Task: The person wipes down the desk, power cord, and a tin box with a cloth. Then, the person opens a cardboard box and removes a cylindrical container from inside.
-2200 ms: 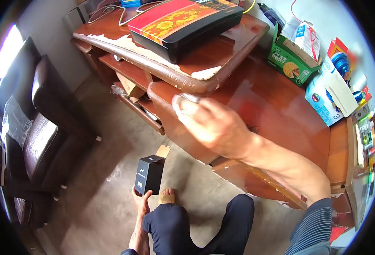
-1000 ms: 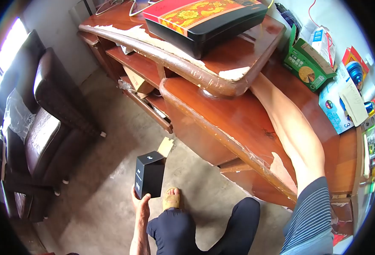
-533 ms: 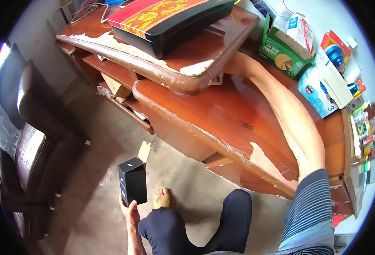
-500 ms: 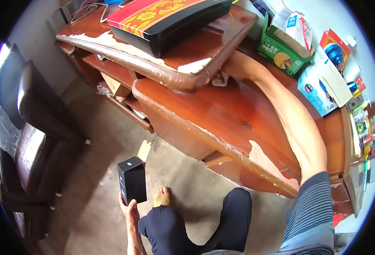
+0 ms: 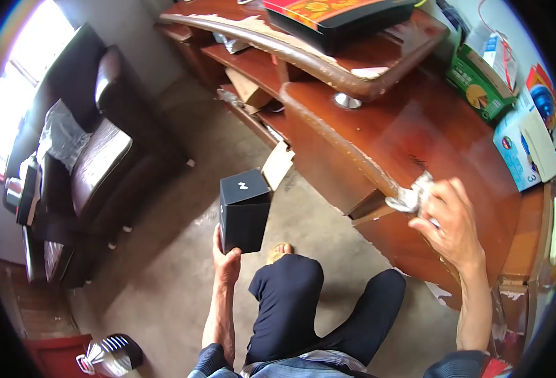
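My left hand (image 5: 227, 261) grips the lower part of a black box (image 5: 245, 217) with a small white logo on its top face. The box is upright above the floor, and a cream cardboard flap (image 5: 278, 165) sticks out from its upper right edge. My right hand (image 5: 449, 217) pinches a crumpled white cloth or tissue (image 5: 414, 194) at the front edge of the lower reddish-brown desk surface (image 5: 366, 145). A dark scratched mark (image 5: 418, 161) lies on the surface just above that hand.
A red and black case (image 5: 338, 22) sits on the raised desk tier. A green carton (image 5: 479, 85) and a light blue box (image 5: 518, 151) stand at the right by the wall. Left is a dark leather chair (image 5: 104, 148) with a plastic bag (image 5: 63, 135). An open shelf is under the desk.
My right hand has come back from under the raised tier's corner to the desk's front edge, with the white cloth now visible. My left hand has raised the black box. The view has shifted.
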Motion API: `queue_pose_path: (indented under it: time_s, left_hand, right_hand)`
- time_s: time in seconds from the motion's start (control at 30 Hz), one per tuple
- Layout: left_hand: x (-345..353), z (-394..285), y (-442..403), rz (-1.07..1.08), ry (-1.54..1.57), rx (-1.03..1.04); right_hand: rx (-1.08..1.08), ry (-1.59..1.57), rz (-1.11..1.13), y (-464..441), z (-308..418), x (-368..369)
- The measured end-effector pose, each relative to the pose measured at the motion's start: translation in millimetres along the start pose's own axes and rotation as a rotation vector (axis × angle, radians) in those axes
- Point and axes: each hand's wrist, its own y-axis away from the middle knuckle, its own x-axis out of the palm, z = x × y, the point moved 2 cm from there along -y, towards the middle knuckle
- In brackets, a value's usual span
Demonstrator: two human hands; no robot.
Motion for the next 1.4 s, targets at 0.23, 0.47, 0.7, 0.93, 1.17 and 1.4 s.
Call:
queue_pose_path:
  time_s: [0.23,0.47,0.7,0.93,1.17,1.4]
  left_hand:
    - [26,-35,14,0.070,0.002,0.002]
    - [39,-36,15,0.154,0.001,-0.047]
    - [88,-40,17,0.346,0.026,-0.148]
    - [74,-44,-6,0.317,-0.345,-0.122]
    - [170,-136,-9,0.490,-1.363,0.545]
    - [166,-133,-9,0.491,-1.190,0.550]
  right_hand:
    - [0.282,0.232,-0.041,48,-9,-29]
    - [0.043,-0.137,-0.268,16,92,11]
    - [0.242,-1.326,0.270,-53,83,161]
    - [0.157,-1.275,0.203,-66,79,169]
    - [0.027,-1.074,0.158,-67,72,180]
    - [-0.032,-1.200,0.129,-52,69,189]
